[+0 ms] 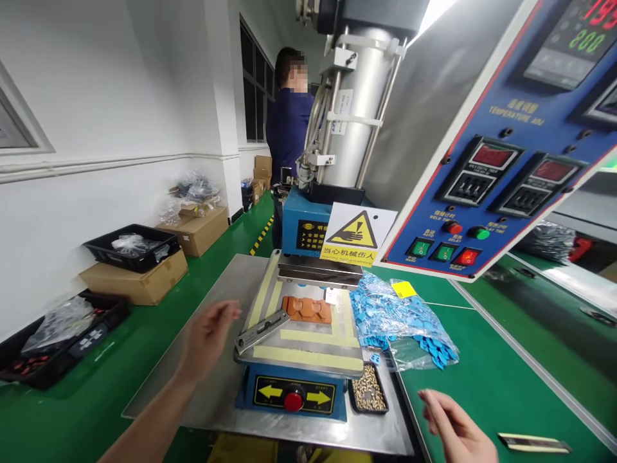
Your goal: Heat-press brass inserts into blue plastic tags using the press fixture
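My left hand (pixel 205 337) hovers left of the press plate, somewhat blurred, its fingers curled in toward the thumb. Whatever it may hold is not visible. At the lower right, over the green surface, my right hand (pixel 456 424) has thumb and fingers pinched together; anything between them is too small to make out. Between the hands, an orange-brown block with shaped recesses (pixel 307 309) lies on the taped metal plate (pixel 308 367). A flat metal bar (pixel 261 332) lies slanted at its left. The heated press head (pixel 321 271) is above the plate's back part.
A black tray of small brass pieces (pixel 369 389) and a clear bag of blue plastic parts (pixel 400 315) lie right of the plate. A red button (pixel 293 402) is on the press's front. The control panel (pixel 482 193) overhangs at right. A person (pixel 292 128) stands behind.
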Demonstrator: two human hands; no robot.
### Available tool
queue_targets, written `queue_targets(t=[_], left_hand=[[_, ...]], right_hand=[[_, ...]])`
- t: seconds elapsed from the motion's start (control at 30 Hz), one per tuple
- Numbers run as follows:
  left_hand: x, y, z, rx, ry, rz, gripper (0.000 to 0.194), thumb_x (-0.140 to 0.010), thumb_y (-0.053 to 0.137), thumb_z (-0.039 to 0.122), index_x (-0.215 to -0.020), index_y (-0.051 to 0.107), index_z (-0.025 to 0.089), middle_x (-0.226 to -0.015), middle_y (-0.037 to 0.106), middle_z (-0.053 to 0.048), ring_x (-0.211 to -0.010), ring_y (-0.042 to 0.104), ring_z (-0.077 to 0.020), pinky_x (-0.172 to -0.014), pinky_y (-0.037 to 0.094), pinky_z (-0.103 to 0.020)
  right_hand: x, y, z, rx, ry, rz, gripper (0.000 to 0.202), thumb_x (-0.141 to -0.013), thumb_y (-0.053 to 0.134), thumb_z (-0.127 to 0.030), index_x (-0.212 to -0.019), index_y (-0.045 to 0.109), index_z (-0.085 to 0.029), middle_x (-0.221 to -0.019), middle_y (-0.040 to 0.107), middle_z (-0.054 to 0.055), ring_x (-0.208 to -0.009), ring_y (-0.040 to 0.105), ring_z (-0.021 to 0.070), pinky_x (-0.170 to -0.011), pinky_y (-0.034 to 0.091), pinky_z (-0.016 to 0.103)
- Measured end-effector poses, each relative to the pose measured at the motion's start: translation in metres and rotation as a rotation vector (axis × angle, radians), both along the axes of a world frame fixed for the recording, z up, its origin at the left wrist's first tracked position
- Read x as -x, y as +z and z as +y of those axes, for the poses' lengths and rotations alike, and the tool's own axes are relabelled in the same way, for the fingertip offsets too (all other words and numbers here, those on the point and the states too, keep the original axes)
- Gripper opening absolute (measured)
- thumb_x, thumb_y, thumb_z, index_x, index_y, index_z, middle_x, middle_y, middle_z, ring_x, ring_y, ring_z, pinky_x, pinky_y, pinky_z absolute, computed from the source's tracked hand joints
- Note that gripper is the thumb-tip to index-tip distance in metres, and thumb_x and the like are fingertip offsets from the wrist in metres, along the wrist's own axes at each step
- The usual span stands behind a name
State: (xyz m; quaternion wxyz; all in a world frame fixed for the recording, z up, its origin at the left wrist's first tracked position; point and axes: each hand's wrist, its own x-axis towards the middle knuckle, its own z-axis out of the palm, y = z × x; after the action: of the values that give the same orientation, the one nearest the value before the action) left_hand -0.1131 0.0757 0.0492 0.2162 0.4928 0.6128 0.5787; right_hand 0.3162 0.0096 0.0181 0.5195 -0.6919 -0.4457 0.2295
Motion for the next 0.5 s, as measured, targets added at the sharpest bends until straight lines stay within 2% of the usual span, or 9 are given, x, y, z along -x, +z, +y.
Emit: queue_targets(t=[0.1,0.17,0.23,0.33,0.5], left_hand=[[-0.027,0.019,0.025,0.105,-0.348,-0.009,0.039,-0.078,0.057,0.051,-0.094,0.067,0.016,-0.083,0.071,-0.007,-0.081,0.066,-0.0206,-0.075,0.053,-0.030],[-0.045,0.030,0.042,0.182,-0.472,-0.142,0.037,-0.078,0.059,0.048,-0.092,0.068,0.015,-0.085,0.071,-0.009,-0.078,0.066,-0.0188,-0.070,0.053,-0.027],[-0.060,0.040,0.057,0.273,-0.511,-0.337,0.035,-0.078,0.061,0.044,-0.090,0.067,0.012,-0.083,0.070,-0.010,-0.071,0.064,-0.0155,-0.064,0.051,-0.025],[-0.076,0.047,0.074,0.334,-0.533,-0.544,0.026,-0.076,0.064,0.036,-0.080,0.065,0.010,-0.077,0.068,-0.010,-0.063,0.062,-0.0117,-0.059,0.049,-0.022],[-0.086,0.043,0.085,0.306,-0.488,-0.603,0.016,-0.070,0.068,0.026,-0.070,0.061,0.011,-0.070,0.066,-0.006,-0.055,0.057,-0.0084,-0.049,0.042,-0.018]], right_hand=[[0.056,0.034,0.037,-0.067,0.310,0.060,0.034,-0.066,0.070,-0.051,-0.076,0.072,-0.019,-0.068,0.066,0.003,-0.060,0.056,0.0167,-0.055,0.046,0.025],[0.090,0.050,0.068,-0.069,0.458,0.141,0.031,-0.069,0.070,-0.048,-0.077,0.072,-0.018,-0.059,0.060,0.001,-0.056,0.051,0.0143,-0.052,0.042,0.025],[0.116,0.060,0.098,-0.072,0.536,0.293,0.031,-0.069,0.070,-0.048,-0.073,0.071,-0.018,-0.058,0.060,0.000,-0.053,0.049,0.0119,-0.049,0.039,0.023],[0.142,0.067,0.134,-0.045,0.566,0.539,0.031,-0.063,0.075,-0.046,-0.070,0.070,-0.016,-0.066,0.065,0.003,-0.053,0.050,0.0102,-0.046,0.036,0.021],[0.159,0.068,0.158,0.030,0.582,0.708,0.024,-0.057,0.078,-0.035,-0.060,0.067,-0.013,-0.060,0.065,0.004,-0.050,0.050,0.0090,-0.042,0.034,0.019]])
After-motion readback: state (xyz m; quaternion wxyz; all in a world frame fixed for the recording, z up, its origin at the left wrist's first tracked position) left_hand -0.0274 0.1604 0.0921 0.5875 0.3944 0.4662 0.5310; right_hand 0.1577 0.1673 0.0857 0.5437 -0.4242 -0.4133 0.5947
